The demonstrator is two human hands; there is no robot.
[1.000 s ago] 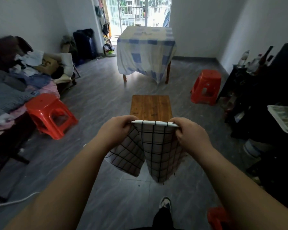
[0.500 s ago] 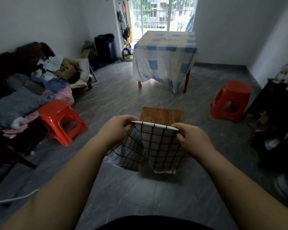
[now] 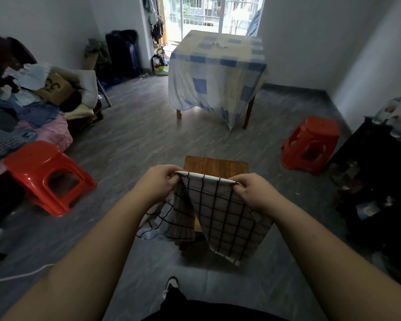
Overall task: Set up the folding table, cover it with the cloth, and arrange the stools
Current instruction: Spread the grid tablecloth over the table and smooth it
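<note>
A white cloth with a black grid (image 3: 220,214) hangs in front of me, stretched by its top edge. My left hand (image 3: 159,181) pinches its left corner and my right hand (image 3: 252,193) pinches its right corner. Behind and below the cloth stands the small wooden folding table (image 3: 215,164), its brown top partly hidden by the fabric. One red plastic stool (image 3: 44,174) stands on the floor to the left, beside the sofa. A second red stool (image 3: 311,142) stands to the right, near a dark cabinet.
A larger table under a blue-and-white cloth (image 3: 218,68) stands at the back by the balcony door. A sofa piled with clothes (image 3: 21,107) lines the left wall. A dark cabinet (image 3: 380,181) fills the right side. A white cable (image 3: 16,275) lies on the grey floor.
The view has swung left and drawn closer to the wooden table. The cloth now hangs lower over the table's near edge; both hands keep their hold on the top edge.
</note>
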